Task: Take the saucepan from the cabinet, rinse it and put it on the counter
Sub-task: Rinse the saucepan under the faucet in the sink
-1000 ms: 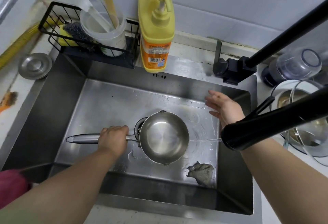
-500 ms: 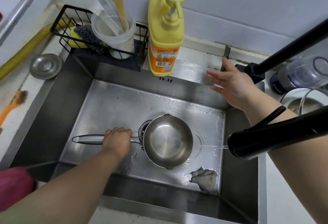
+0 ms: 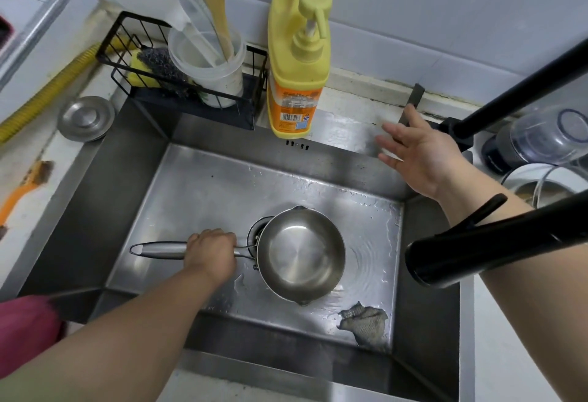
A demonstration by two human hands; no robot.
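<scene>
A small steel saucepan point(image 3: 300, 253) sits low in the steel sink point(image 3: 203, 191), over the drain, its bowl facing up. My left hand point(image 3: 211, 252) is closed around its long handle. My right hand point(image 3: 416, 153) hovers open, fingers spread, above the sink's back right corner, just in front of the black tap lever point(image 3: 412, 105). The black tap spout point(image 3: 490, 250) reaches in from the right, its head right of the pan. No stream of water shows.
A yellow soap bottle point(image 3: 297, 61) stands at the sink's back edge beside a black wire rack point(image 3: 187, 73) with a cup and scourers. A grey cloth point(image 3: 366, 323) lies in the sink's front right corner. A drain lid point(image 3: 86, 118) and glass containers point(image 3: 541, 143) sit on the counter.
My right hand rose from over the sink's right side to the back right corner by the tap lever. The thin water stream seen earlier no longer shows. The pan stays held in place.
</scene>
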